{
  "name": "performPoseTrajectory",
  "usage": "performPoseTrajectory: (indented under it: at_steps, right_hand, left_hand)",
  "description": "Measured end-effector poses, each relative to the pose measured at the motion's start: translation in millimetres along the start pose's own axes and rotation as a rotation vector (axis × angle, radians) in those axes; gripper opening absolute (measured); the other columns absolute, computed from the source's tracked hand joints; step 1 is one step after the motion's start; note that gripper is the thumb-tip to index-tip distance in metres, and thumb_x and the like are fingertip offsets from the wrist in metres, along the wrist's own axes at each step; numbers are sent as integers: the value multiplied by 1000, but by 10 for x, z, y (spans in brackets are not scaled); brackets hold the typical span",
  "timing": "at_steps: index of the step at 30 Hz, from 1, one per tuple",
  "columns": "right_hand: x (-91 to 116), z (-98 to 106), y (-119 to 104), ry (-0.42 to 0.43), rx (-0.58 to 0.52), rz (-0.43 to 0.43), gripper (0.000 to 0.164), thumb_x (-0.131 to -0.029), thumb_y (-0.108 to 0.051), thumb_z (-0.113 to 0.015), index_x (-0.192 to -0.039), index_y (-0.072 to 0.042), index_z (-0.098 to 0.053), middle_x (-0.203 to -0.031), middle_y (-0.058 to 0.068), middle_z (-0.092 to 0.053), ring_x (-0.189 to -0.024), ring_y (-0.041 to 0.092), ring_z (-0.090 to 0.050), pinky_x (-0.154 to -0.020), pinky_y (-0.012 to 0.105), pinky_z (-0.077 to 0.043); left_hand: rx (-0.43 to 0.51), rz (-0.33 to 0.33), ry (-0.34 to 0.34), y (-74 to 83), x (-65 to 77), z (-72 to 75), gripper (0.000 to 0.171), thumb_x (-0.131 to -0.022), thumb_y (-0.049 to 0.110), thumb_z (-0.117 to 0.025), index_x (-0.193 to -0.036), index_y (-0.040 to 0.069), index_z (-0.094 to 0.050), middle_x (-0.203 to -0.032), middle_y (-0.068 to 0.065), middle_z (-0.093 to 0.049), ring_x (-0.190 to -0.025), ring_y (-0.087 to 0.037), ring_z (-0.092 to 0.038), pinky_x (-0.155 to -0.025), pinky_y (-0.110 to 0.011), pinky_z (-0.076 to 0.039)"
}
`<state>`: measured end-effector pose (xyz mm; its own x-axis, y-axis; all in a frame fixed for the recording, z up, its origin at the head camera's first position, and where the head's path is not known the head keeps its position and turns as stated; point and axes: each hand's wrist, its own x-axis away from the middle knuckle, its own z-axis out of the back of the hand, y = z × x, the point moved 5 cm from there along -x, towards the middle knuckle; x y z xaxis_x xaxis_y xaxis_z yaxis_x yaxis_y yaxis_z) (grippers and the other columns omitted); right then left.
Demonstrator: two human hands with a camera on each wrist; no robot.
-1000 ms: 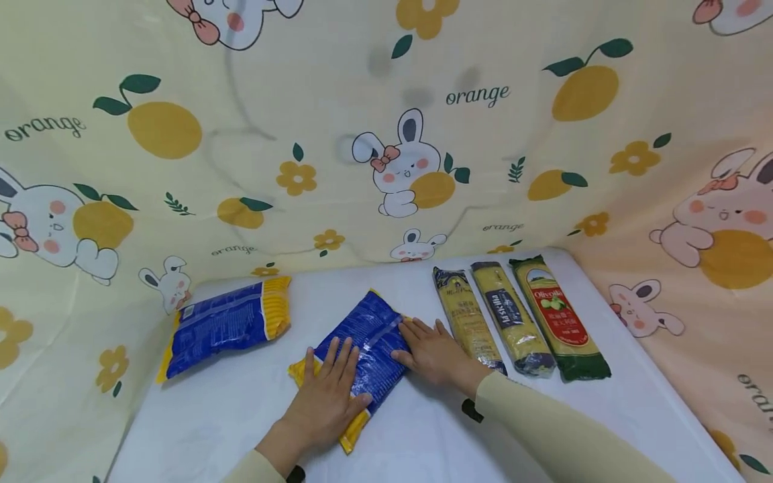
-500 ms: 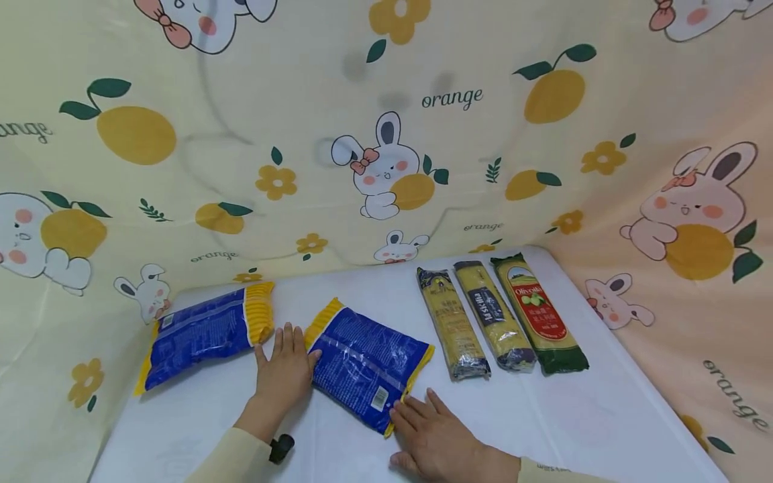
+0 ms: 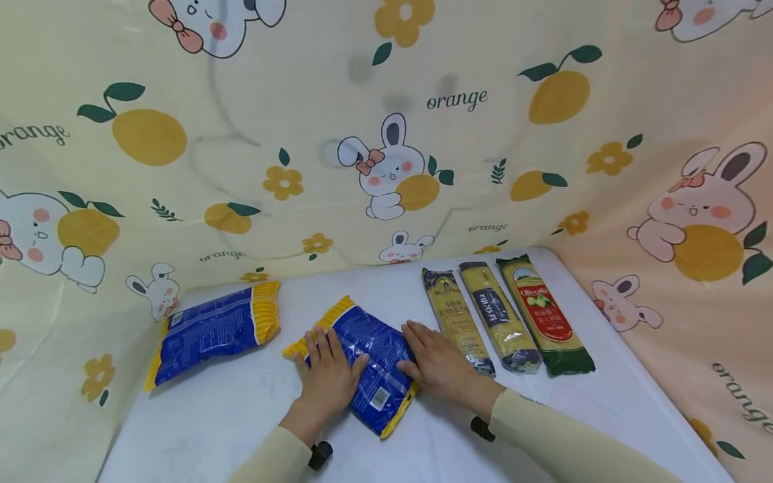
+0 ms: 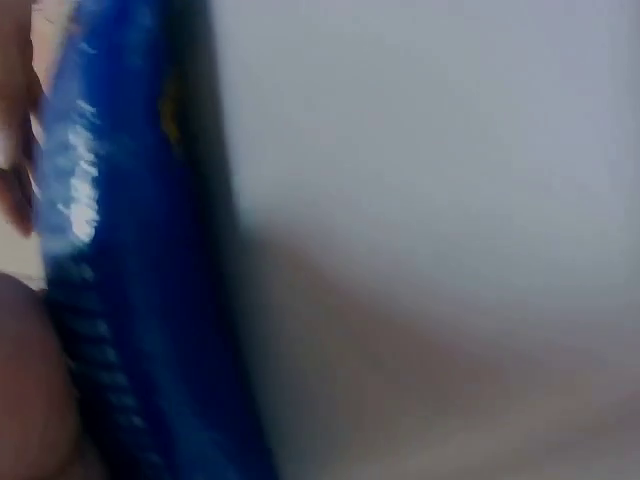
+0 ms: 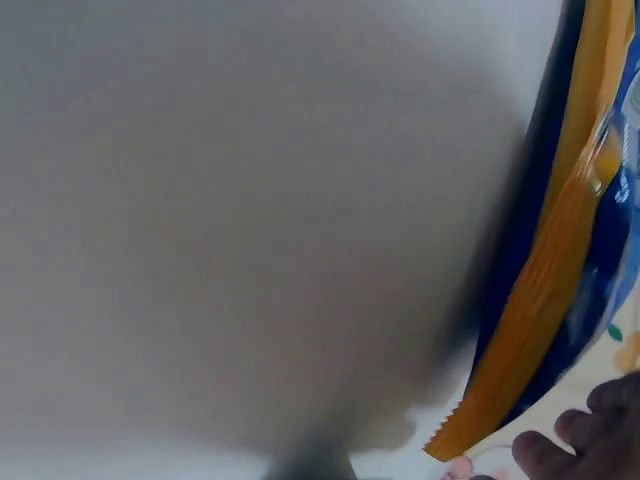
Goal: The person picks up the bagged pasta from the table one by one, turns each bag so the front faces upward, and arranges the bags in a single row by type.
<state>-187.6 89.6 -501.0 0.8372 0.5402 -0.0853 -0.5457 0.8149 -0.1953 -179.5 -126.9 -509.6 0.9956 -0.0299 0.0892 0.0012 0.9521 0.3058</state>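
A blue plastic bag with yellow ends (image 3: 377, 335) lies slantwise on the table, its barcode facing up near the lower end. My left hand (image 3: 326, 382) rests on the bag's left side, fingers extended over it. At the right edge, my right hand (image 3: 443, 365) touches the bag with its fingers straight. The left wrist view catches the side of the blue bag (image 4: 140, 250) close up, with blurred parts of a hand at the left edge. In the right wrist view, the bag's yellow serrated end (image 5: 540, 310) shows beside some fingertips (image 5: 545, 455).
A second blue-and-yellow bag (image 3: 211, 332) lies at the left. Three long spaghetti packs stand side by side at the right: a gold one (image 3: 457, 318), one with a dark label (image 3: 498, 315) and one with a red label (image 3: 543, 315). A patterned cloth (image 3: 302, 221) hangs behind the white table (image 3: 211, 429).
The bag has turned between the first two frames, bringing the barcode into view. Since the middle frame, my left hand has moved onto it and my right hand has moved up its right edge.
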Motion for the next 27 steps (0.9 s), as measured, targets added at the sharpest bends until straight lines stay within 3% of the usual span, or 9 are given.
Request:
performPoseTrajectory:
  at_steps: [7, 12, 17, 20, 23, 25, 27]
  right_hand:
    - [159, -210, -168, -223, -144, -83, 82, -110, -57, -41, -165, 2, -26, -172, 22, -26, -160, 40, -26, -125, 63, -29]
    - [361, -242, -423, -279, -126, -98, 90, -107, -65, -40, -164, 4, -28, -171, 24, -28, -159, 40, -27, -124, 66, -25]
    - [509, -213, -472, -322, -109, -104, 90, -105, -70, -39, -162, 0, -35, -170, 20, -34, -158, 39, -31, -124, 68, -25]
    - [510, -139, -408, -240, -97, -110, 77, -108, -63, -42, -154, -2, -51, -159, 16, -52, -152, 38, -42, -121, 68, -31]
    - [470, -42, -337, -74, -29, -90, 57, -109, -52, -52, -133, -2, -66, -133, 13, -69, -134, 33, -59, -113, 61, -43]
    - [449, -2, -304, 28, 42, -81, 46, -106, -48, -58, -119, -5, -70, -114, 10, -72, -116, 29, -65, -103, 55, -50]
    - [441, 6, -287, 81, 93, -83, 43, -104, -48, -63, -111, -7, -70, -103, 7, -70, -103, 26, -64, -94, 49, -52]
  left_hand:
    - [-76, -237, -82, -183, -234, -38, 95, -108, 67, -36, -169, 1, -5, -176, -22, 4, -163, -42, 7, -128, -67, -2]
    - [-131, -359, -151, -293, -311, -13, 97, -105, 74, -32, -170, 9, -5, -178, -13, 6, -165, -33, 8, -131, -59, 0]
    - [-146, -422, -222, -299, -313, 76, 94, -104, 75, -33, -170, 12, -9, -178, -8, 2, -165, -30, 3, -132, -57, -5]
    - [-114, -400, -182, -257, -359, 212, 81, -107, 66, -40, -167, 12, -30, -176, -8, -22, -164, -31, -18, -129, -62, -15]
    - [-100, -365, -59, -151, -484, 368, 55, -111, 49, -49, -149, 11, -60, -156, -9, -57, -148, -33, -49, -123, -66, -30]
    - [-110, -350, 25, -41, -591, 443, 40, -111, 40, -53, -134, 13, -71, -137, -7, -71, -132, -33, -62, -116, -63, -40]
    - [-118, -353, 81, 86, -705, 471, 32, -110, 34, -56, -125, 13, -75, -125, -6, -76, -120, -33, -67, -110, -60, -46]
